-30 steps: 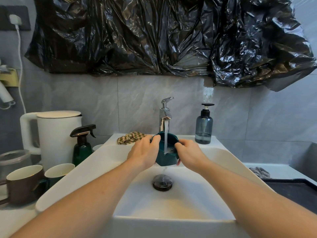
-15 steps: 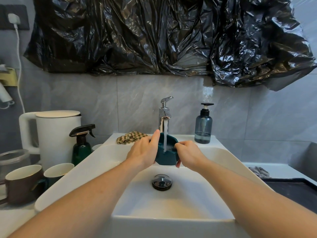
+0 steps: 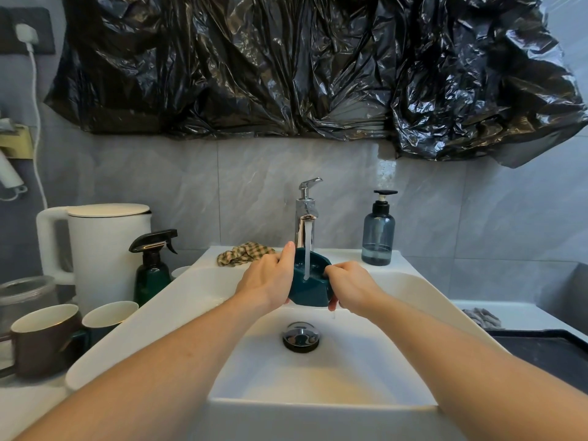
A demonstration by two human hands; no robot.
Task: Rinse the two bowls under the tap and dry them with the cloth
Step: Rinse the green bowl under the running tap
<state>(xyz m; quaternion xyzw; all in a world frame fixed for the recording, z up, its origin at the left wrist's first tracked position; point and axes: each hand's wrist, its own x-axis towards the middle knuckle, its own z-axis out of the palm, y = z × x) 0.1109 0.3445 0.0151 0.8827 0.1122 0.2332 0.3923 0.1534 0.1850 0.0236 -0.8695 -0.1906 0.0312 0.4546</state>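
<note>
Both hands held the teal bowl [image 3: 310, 289] under the running tap [image 3: 306, 218], above the sink [image 3: 197, 300]. Left hand [image 3: 267, 281] grip curled round its 9 o'clock side; right hand [image 3: 350, 286] pinched the 3 o'clock rim. Checked cloth [image 3: 243, 253] lay at bowl's 10 o'clock, on sink ledge.

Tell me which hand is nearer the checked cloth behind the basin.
Left. The left hand grips the dark teal bowl just in front of the green-and-beige checked cloth; the right hand holds the bowl's far side, beyond the running chrome tap.
</note>
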